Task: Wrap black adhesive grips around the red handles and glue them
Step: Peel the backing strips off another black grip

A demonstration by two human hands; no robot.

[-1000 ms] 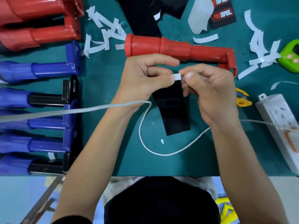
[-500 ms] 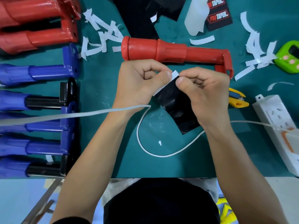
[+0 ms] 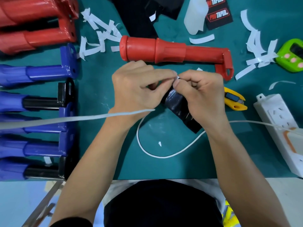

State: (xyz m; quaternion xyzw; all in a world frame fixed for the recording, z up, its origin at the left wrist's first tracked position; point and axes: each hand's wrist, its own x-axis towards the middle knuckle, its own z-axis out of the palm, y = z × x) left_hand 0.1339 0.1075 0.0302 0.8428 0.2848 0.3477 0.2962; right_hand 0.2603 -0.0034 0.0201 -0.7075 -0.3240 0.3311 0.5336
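Observation:
A bare red handle [image 3: 170, 50] lies across the green mat just beyond my hands. Both hands meet over a black adhesive grip strip [image 3: 182, 108], which slants down to the right with its shiny side up. My left hand [image 3: 139, 89] pinches a small white backing tab at the strip's top corner. My right hand [image 3: 201, 95] pinches the black strip right beside it, thumb against the tab. The strip's upper end is hidden under my fingers.
Two more red handles [image 3: 36, 25] lie at top left, several blue handles [image 3: 32, 102] down the left side. White backing scraps [image 3: 98, 35] litter the mat. A yellow utility knife [image 3: 234, 99], white power strip [image 3: 282, 128], green timer [image 3: 293, 54] and white cable [image 3: 164, 155] lie nearby.
The strip has swung from hanging straight to slanting right with its glossy side up. My hands have closed together and the white tab is lifting off its corner.

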